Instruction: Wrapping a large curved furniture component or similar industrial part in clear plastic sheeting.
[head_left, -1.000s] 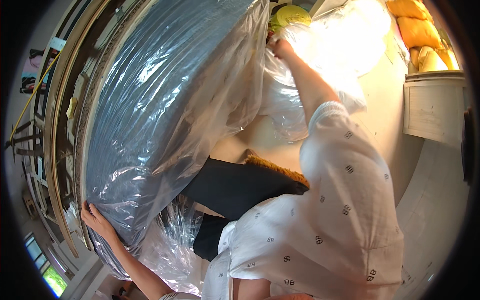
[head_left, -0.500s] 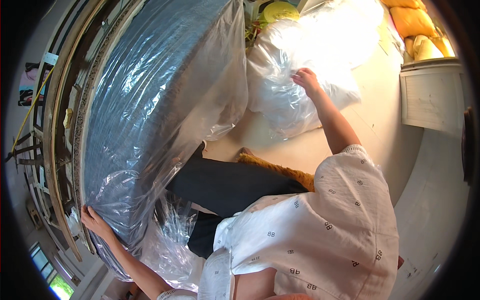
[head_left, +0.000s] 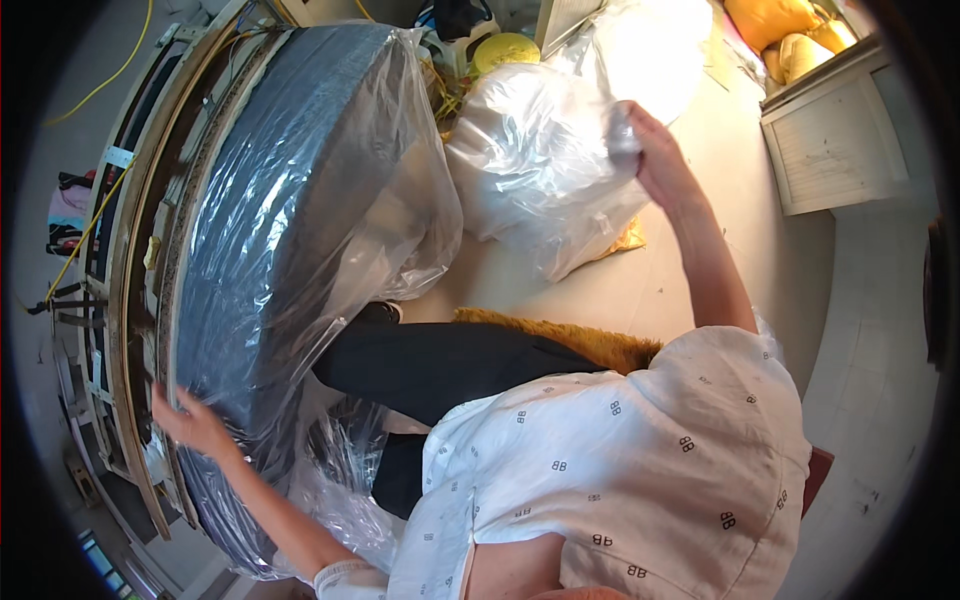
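A long, dark blue-grey panel-like thing wrapped in clear plastic film [head_left: 265,210] stretches along my left side. My left hand [head_left: 192,425] is at the wrapped thing's left edge, fingers spread; contact with the film is hard to judge. Away to the right, a large, bulging clear plastic bag [head_left: 540,125] rests on the floor, its contents unclear. My right hand [head_left: 658,155] is at the bag's right side, fingers closed on what looks like its plastic, slightly blurred.
Beyond the film, a wooden frame [head_left: 135,300] runs along the left. A brown furry cushion [head_left: 590,345] lies by my legs. Behind the bag is a yellow-green round thing [head_left: 505,52]. At the right stands a pale cabinet [head_left: 835,145] with yellow bundles [head_left: 785,30] beyond it.
My right hand has moved right, with the bag's side drawn up and something yellow showing beneath. My left hand's fingers have come off the film's edge and spread. The whole view has shifted slightly.
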